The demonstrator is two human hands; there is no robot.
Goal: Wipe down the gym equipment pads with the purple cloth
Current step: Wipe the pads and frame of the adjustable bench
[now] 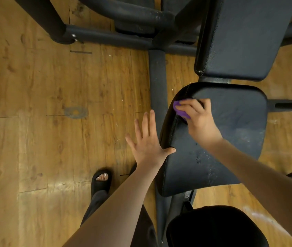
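Observation:
A black seat pad point(231, 122) of a gym machine fills the middle right. My right hand point(198, 118) grips a bunched purple cloth point(180, 109) and presses it on the pad's upper left corner, most of the cloth hidden under the fingers. My left hand point(148, 139) is flat with fingers spread, its thumb touching the pad's left side edge. A second black back pad point(245, 36) stands just beyond the seat, speckled with pale flecks.
Black steel frame tubes point(156, 81) run under and behind the pads across a wooden floor point(43, 104). A side bar point(291, 105) sticks out right of the seat. My foot in a black sandal point(101, 180) stands at lower left. A dark rounded pad point(216, 227) sits at the bottom.

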